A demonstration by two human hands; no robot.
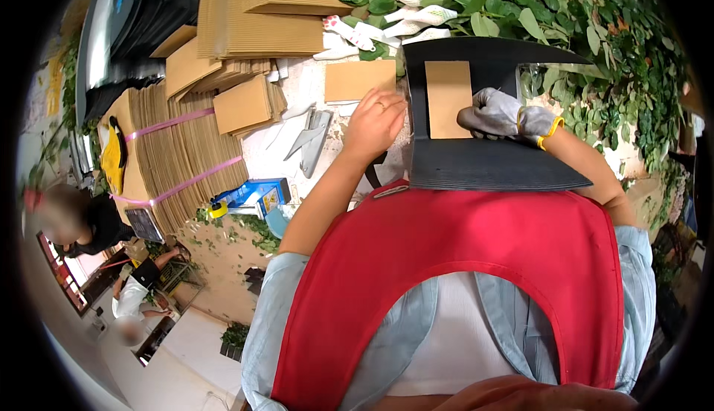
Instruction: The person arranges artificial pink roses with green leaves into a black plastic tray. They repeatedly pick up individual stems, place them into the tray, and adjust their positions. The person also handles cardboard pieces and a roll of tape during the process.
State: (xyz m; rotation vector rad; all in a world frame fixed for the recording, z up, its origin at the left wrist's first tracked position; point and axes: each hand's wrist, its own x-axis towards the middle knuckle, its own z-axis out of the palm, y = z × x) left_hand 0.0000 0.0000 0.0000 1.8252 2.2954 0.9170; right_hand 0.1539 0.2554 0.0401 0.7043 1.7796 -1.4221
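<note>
A black folded sheet lies open in front of me, its flaps toward and away from me. On its middle is a flat brown cardboard piece. My right hand, in a grey glove with a yellow cuff, has its bent fingers on that piece's right edge. My left hand, bare with a ring, is curled just left of the black sheet. Its fingertips are partly hidden, so what they hold, if anything, does not show. Another brown cardboard piece lies just beyond it.
Strapped cardboard stacks and loose cardboard piles stand left. A grey stapler and blue box lie nearer. White mesh-wrapped items lie at the back. Leafy stems cover the right. Two people are at far left.
</note>
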